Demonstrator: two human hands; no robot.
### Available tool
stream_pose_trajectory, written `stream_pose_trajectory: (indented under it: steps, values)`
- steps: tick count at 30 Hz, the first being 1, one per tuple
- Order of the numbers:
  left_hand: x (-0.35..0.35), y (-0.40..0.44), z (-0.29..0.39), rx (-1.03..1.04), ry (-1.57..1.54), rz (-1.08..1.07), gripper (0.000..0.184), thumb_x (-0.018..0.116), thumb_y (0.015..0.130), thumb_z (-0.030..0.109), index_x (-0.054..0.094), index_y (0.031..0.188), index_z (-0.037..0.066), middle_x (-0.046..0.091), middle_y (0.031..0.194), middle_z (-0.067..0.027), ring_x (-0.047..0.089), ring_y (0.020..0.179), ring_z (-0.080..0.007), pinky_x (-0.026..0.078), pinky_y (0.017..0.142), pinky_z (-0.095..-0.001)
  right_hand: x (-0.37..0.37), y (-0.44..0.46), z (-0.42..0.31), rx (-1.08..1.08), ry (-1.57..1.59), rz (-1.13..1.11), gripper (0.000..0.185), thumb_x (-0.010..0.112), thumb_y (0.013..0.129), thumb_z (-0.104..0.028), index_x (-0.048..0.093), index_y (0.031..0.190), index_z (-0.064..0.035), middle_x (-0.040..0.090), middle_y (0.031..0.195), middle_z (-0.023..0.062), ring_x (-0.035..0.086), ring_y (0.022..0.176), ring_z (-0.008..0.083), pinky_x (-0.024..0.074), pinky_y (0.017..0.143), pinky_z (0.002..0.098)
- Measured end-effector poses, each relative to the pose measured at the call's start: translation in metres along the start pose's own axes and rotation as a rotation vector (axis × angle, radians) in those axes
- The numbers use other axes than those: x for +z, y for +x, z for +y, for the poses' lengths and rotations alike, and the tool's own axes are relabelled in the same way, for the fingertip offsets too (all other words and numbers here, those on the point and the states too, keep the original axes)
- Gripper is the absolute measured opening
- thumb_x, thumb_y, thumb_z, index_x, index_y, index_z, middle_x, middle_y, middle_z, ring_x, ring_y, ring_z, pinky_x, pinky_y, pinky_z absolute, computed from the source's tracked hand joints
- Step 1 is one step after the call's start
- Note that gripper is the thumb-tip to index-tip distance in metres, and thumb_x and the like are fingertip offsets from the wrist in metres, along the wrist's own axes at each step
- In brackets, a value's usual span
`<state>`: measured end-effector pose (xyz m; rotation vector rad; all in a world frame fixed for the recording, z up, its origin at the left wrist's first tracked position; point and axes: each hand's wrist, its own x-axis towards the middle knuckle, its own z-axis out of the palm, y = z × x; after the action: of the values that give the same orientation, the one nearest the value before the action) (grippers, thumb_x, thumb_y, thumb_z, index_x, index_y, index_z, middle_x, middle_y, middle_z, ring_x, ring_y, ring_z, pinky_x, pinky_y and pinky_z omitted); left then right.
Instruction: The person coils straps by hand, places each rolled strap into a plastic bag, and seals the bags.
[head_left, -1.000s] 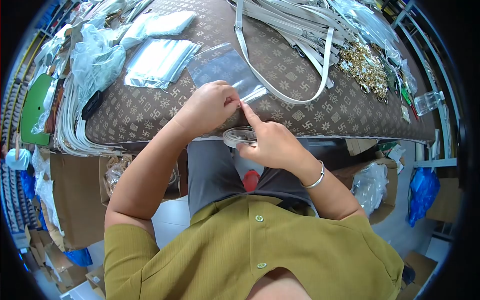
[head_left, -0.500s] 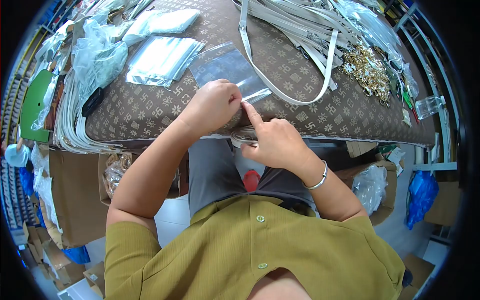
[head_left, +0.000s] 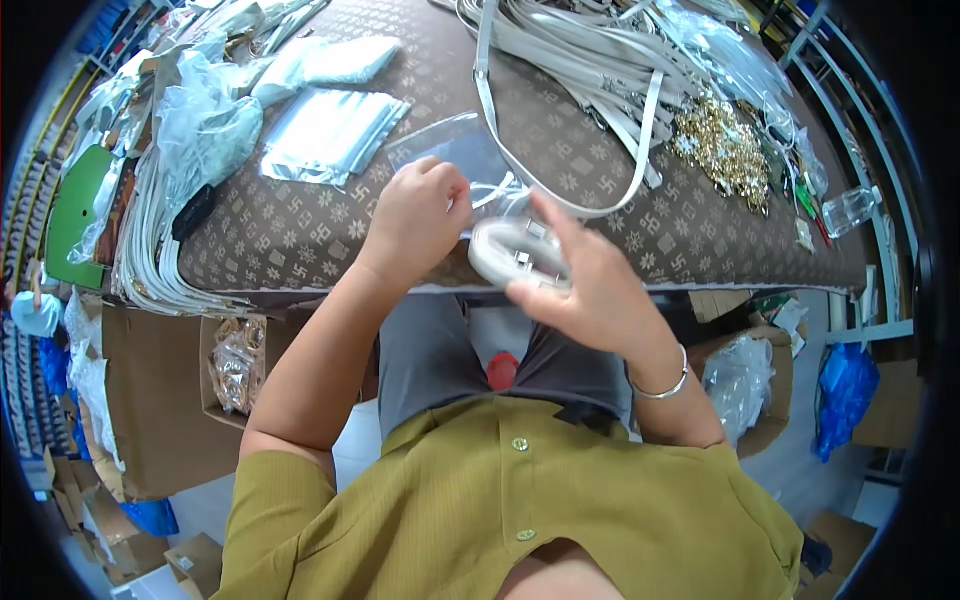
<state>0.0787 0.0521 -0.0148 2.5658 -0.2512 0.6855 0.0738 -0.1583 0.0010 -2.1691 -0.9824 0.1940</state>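
Observation:
My left hand is closed on the near edge of a clear plastic bag, which lies on the patterned cloth and bulges open at its mouth. Between thumb and fingers of my right hand is a coiled white strap with small metal fittings, slightly blurred. The coil is at the table's front edge, close to the bag's mouth. A loose pale strap curves over the cloth just beyond my right hand. Left of the bag lies a stack of clear bags.
A heap of pale straps lies at the back, with a pile of gold clasps to its right. A plastic bottle lies at the right edge. More white straps hang at the left. Cardboard boxes stand below the table.
My right hand has lifted the coiled strap from below the table edge up toward the bag. The bag's mouth has opened wider, with my left hand still at its edge.

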Motion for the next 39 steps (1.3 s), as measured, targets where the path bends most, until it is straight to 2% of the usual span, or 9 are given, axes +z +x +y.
stream_pose_trajectory:
  steps: [3, 6, 14, 17, 21, 28, 34, 38, 39]
  values:
    - [0.001, -0.009, 0.012, -0.08, -0.075, -0.069, 0.007, 0.062, 0.074, 0.008, 0.059, 0.077, 0.003, 0.058, 0.077, -0.0124, 0.058, 0.075, -0.0297, 0.046, 0.068, -0.0369, 0.006, 0.005, 0.007, -0.114, -0.33, 0.316, 0.077, 0.067, 0.071, -0.035, 0.038, 0.124, 0.0134, 0.058, 0.071, 0.0204, 0.059, 0.067, 0.0329, 0.0461, 0.069, 0.0389]
    - [-0.001, -0.013, 0.021, -0.175, -0.118, -0.103, 0.006, 0.06, 0.074, 0.009, 0.058, 0.074, 0.003, 0.057, 0.079, -0.0126, 0.056, 0.08, -0.0308, 0.045, 0.071, -0.0389, 0.026, 0.014, 0.0, -0.056, -0.374, 0.242, 0.076, 0.07, 0.07, -0.03, 0.037, 0.126, 0.0103, 0.059, 0.081, 0.0228, 0.059, 0.076, 0.0371, 0.0455, 0.075, 0.0412]
    - [-0.017, -0.037, 0.035, 0.192, -0.064, 0.102, 0.006, 0.059, 0.08, 0.007, 0.06, 0.084, 0.003, 0.058, 0.085, -0.01, 0.057, 0.078, -0.0233, 0.047, 0.071, -0.0322, 0.04, 0.031, 0.014, 0.008, -0.251, 0.42, 0.072, 0.07, 0.07, -0.035, 0.044, 0.116, 0.0141, 0.059, 0.076, 0.0221, 0.058, 0.072, 0.0356, 0.0453, 0.075, 0.041]
    - [-0.006, -0.05, 0.038, -0.792, -1.24, 0.418, 0.011, 0.058, 0.084, 0.01, 0.056, 0.091, 0.002, 0.059, 0.086, -0.0059, 0.058, 0.082, -0.0198, 0.049, 0.072, -0.033, 0.035, 0.029, 0.005, 0.015, -0.131, 0.459, 0.07, 0.071, 0.069, -0.033, 0.045, 0.115, 0.0127, 0.059, 0.085, 0.024, 0.058, 0.08, 0.037, 0.0453, 0.078, 0.041]
    - [-0.001, -0.048, 0.037, -0.873, -1.971, 0.16, 0.016, 0.053, 0.087, 0.01, 0.051, 0.101, 0.002, 0.059, 0.092, -0.0057, 0.058, 0.085, -0.0159, 0.049, 0.072, -0.0317, 0.051, 0.029, -0.008, -0.025, -0.115, 0.365, 0.068, 0.072, 0.07, -0.029, 0.044, 0.118, 0.0099, 0.059, 0.101, 0.0262, 0.058, 0.094, 0.0384, 0.0453, 0.084, 0.0401]
    - [0.015, -0.039, 0.035, -0.925, -1.904, 0.215, 0.019, 0.049, 0.087, 0.007, 0.051, 0.105, 0.003, 0.059, 0.096, -0.0083, 0.059, 0.087, -0.019, 0.049, 0.073, -0.0323, 0.046, 0.027, -0.001, -0.13, 0.117, 0.39, 0.065, 0.071, 0.071, -0.024, 0.041, 0.121, 0.0065, 0.06, 0.089, 0.0235, 0.059, 0.09, 0.0365, 0.0454, 0.078, 0.044]
    - [0.021, -0.04, 0.039, -0.96, -1.884, 0.227, 0.019, 0.049, 0.089, 0.014, 0.05, 0.105, 0.003, 0.059, 0.096, -0.0074, 0.059, 0.085, -0.0189, 0.047, 0.076, -0.0315, 0.056, 0.031, 0.006, 0.158, 0.412, 0.378, 0.048, 0.064, 0.075, -0.007, 0.042, 0.116, 0.0038, 0.061, 0.088, 0.0186, 0.061, 0.084, 0.0278, 0.048, 0.072, 0.0351]
    - [0.017, -0.046, 0.054, -1.044, -1.967, -0.011, 0.025, 0.053, 0.09, 0.025, 0.052, 0.105, 0.005, 0.057, 0.099, -0.007, 0.057, 0.089, -0.0169, 0.046, 0.081, -0.0333, 0.059, 0.054, 0.017, 0.107, 0.185, 0.429, 0.03, 0.062, 0.075, -0.005, 0.052, 0.103, 0.0031, 0.06, 0.08, 0.017, 0.061, 0.077, 0.03, 0.0478, 0.068, 0.0353]
    - [0.002, -0.045, 0.048, -1.045, -1.702, -0.291, 0.029, 0.055, 0.089, 0.027, 0.052, 0.107, 0.005, 0.056, 0.102, -0.0076, 0.056, 0.091, -0.018, 0.045, 0.082, -0.0344, 0.059, 0.057, 0.02, 0.051, 0.046, 0.439, 0.025, 0.061, 0.075, -0.005, 0.055, 0.098, 0.0029, 0.059, 0.077, 0.0165, 0.061, 0.075, 0.0311, 0.0478, 0.066, 0.0358]
